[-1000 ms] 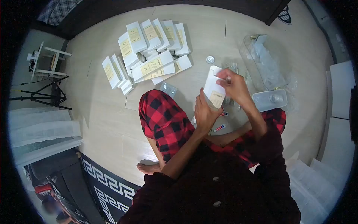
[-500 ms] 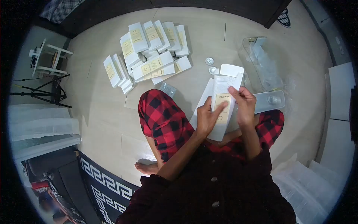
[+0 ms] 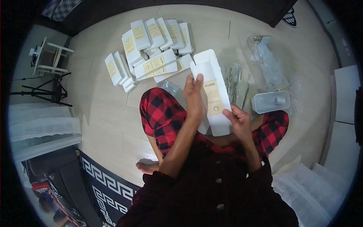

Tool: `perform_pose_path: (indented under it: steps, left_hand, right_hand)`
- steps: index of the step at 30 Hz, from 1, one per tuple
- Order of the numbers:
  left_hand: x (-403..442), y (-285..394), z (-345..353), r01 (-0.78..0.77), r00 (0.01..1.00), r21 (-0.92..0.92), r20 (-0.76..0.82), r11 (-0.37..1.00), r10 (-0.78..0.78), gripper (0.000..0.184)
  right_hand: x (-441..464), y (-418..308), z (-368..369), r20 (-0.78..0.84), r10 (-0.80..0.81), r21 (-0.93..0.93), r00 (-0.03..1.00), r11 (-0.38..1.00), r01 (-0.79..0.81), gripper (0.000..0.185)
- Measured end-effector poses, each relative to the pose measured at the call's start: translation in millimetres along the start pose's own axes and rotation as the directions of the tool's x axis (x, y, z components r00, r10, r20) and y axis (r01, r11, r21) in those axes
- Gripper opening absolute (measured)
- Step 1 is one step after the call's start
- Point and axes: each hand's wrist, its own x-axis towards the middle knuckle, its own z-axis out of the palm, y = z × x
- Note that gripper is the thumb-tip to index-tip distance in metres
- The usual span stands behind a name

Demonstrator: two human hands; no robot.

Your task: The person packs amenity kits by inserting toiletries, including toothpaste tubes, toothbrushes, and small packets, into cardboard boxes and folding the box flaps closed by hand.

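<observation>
A long white box (image 3: 220, 123) with a cream label is held above my lap, tilted, its upper end flap raised. My left hand (image 3: 194, 96) grips its upper left edge, the thumb on the front face. Lower down on the right edge, my right hand (image 3: 240, 120) pinches the box between thumb and fingers. Part of another white piece shows behind the box's lower left side. Right of the box lie clear plastic-wrapped items (image 3: 233, 79) and a slim wrapped item (image 3: 246, 92) on the floor.
Several labelled white boxes (image 3: 155, 66) are piled at the upper left. A clear packet (image 3: 170, 87) lies by my left knee. On the right are a translucent tub (image 3: 258, 103) and a clear plastic container (image 3: 270, 70). A person (image 3: 60, 215) is at the lower left edge.
The white box has moved up and left and now tilts the other way. My left hand has shifted to its upper left edge, my right hand to its lower right edge.
</observation>
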Motion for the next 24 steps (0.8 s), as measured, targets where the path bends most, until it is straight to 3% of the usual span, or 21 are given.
perform_pose_path:
  steps: [2, 4, 6, 7, 9, 10, 11, 12, 13, 15, 17, 18, 22, 24]
  left_hand:
    - [5.9, 16.3, 3.3, 0.064, 0.997, -0.205, 0.05, 0.977, -0.054, 0.026]
    - [5.9, 12.0, 0.8, 0.08, 0.996, -0.21, -0.011, 0.974, -0.084, 0.025]
    - [4.9, 4.8, -1.0, 0.106, 0.99, -0.219, -0.07, 0.97, -0.124, 0.025]
    - [5.3, 1.5, -2.2, 0.109, 0.99, -0.206, -0.065, 0.972, -0.124, 0.024]
    - [5.1, -6.2, -7.5, 0.116, 0.99, -0.195, -0.056, 0.974, -0.13, 0.023]
    - [4.1, -9.4, -13.6, 0.052, 0.999, 0.039, 0.001, 0.998, -0.052, 0.024]
    - [1.5, -12.7, -19.7, -0.032, 0.997, 0.268, 0.072, 0.963, 0.013, 0.025]
    - [-9.8, -11.4, -17.2, -0.032, 0.998, 0.268, 0.068, 0.963, 0.014, 0.025]
    - [-28.6, -10.9, -9.2, -0.055, 0.997, 0.335, 0.076, 0.941, 0.032, 0.024]
    - [-52.1, -20.5, -0.3, -0.08, 0.995, 0.398, 0.092, 0.914, 0.047, 0.024]
    - [-63.4, -39.8, -3.7, -0.078, 0.989, 0.063, 0.127, 0.995, 0.07, 0.027]
    - [-66.4, -40.6, -6.2, -0.094, 0.98, 0.023, 0.177, 0.995, 0.088, 0.034]
    - [-65.3, -42.5, -20.3, -0.06, 0.955, 0.074, 0.294, 0.995, 0.036, 0.038]
    - [-59.3, -43.0, -21.1, -0.123, 0.93, 0.166, 0.364, 0.978, 0.056, 0.04]
  right_hand:
    - [-12.6, 13.4, -4.4, 0.032, 0.029, -0.069, 0.999, 0.997, -0.027, 0.023]
    - [-25.0, 17.1, -10.4, 0.054, 0.062, -0.143, 0.997, 0.988, -0.054, 0.023]
    - [-33.2, 14.4, -19.0, 0.086, 0.153, -0.366, 0.984, 0.924, -0.112, 0.027]
    - [-34.4, 13.7, -22.6, 0.083, 0.157, -0.367, 0.984, 0.923, -0.116, 0.027]
    - [-35.9, 12.2, -29.4, 0.054, 0.553, -0.402, 0.832, 0.774, -0.488, 0.035]
    - [-35.4, 17.8, -31.7, 0.053, 0.553, -0.403, 0.832, 0.774, -0.489, 0.035]
    - [-33.9, 28.5, -33.2, 0.036, 0.281, -0.396, 0.959, 0.885, -0.244, 0.039]
    - [-33.1, 34.3, -33.5, 0.02, -0.017, -0.392, 1.0, 0.92, 0.023, 0.044]
    - [-28.7, 24.7, -25.0, 0.021, -0.015, -0.392, 1.0, 0.92, 0.022, 0.044]
    - [-12.3, 5.3, -3.3, -0.174, -0.275, -0.176, 0.945, 0.953, 0.245, 0.051]
    - [-4.2, 6.8, 1.6, -0.182, -0.277, -0.142, 0.944, 0.957, 0.254, 0.05]
    - [-1.4, 8.9, 1.7, -0.18, -0.278, -0.106, 0.944, 0.959, 0.262, 0.048]
    - [2.5, 22.3, -5.1, -0.191, -0.229, -0.062, 0.954, 0.973, 0.221, 0.039]
    - [2.1, 20.2, -10.1, -0.172, -0.2, -0.081, 0.965, 0.979, 0.188, 0.03]
